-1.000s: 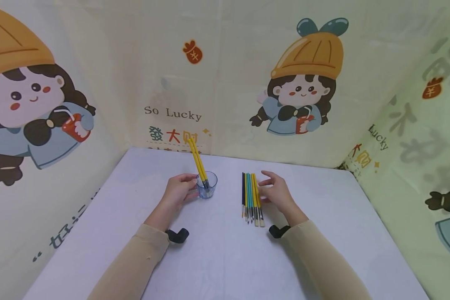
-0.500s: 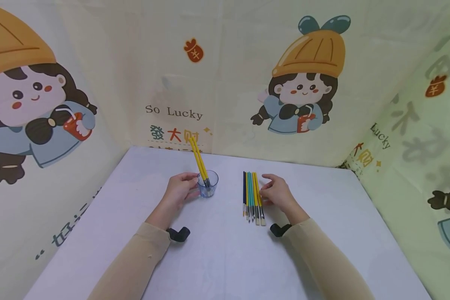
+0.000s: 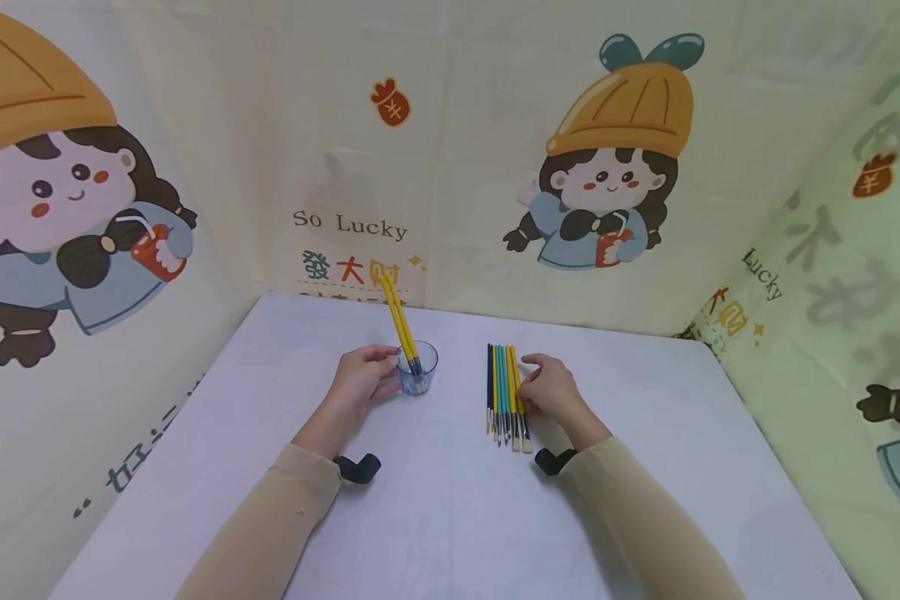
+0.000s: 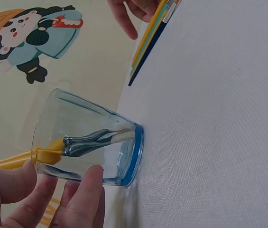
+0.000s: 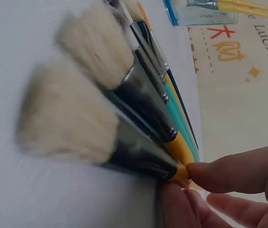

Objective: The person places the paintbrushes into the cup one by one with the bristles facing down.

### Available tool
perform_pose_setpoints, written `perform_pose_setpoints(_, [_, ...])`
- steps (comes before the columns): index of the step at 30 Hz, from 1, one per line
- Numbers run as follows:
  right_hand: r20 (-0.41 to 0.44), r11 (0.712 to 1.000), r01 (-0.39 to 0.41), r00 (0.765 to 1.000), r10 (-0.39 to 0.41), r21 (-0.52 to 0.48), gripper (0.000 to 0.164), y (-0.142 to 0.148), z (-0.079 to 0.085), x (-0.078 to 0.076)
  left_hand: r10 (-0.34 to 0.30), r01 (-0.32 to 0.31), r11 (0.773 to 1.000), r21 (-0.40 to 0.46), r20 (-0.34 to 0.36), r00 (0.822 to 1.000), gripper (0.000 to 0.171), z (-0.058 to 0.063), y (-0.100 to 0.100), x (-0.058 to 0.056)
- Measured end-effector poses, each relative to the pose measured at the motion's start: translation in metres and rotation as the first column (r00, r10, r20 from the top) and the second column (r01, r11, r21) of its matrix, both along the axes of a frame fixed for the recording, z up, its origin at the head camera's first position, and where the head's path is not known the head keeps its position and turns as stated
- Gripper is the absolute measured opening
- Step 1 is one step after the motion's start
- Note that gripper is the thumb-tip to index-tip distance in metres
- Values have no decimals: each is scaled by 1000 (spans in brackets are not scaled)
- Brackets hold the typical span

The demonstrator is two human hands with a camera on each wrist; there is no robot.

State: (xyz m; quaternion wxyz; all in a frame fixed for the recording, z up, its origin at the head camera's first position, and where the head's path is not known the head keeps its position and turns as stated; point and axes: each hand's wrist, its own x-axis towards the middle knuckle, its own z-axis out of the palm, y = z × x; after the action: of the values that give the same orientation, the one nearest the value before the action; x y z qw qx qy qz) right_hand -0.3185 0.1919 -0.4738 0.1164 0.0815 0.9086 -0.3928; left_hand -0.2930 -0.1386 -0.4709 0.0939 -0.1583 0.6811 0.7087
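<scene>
A clear glass cup with a blue base stands left of the table's middle. Two yellow-handled paintbrushes lean in it, bristles down, as the left wrist view shows through the glass. My left hand holds the cup's left side, thumb near the rim and fingers along the wall. To the right lies a row of several paintbrushes with dark, yellow and teal handles, bristles toward me. My right hand pinches the outermost yellow flat paintbrush between thumb and finger, just behind its ferrule.
The white table meets a printed cloth backdrop behind and at both sides. A black wrist mount pokes out below the left sleeve, another black mount below the right sleeve.
My right hand has moved slightly down and in toward the row; its thumb and finger have closed on the outermost yellow paintbrush. The left hand stays at the cup.
</scene>
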Motion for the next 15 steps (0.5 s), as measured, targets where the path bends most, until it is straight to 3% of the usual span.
perform_pose_setpoints(8, [45,991,-30,999,24,131,69,-5,6,-1,-2,3,1000,-15,29,1000,31,2,0,0])
perform_pose_setpoints(15, [77,990,-48,996,38,131,63,-5,10,-2,2,-1,1000,-6,21,1000,31,1,0,1])
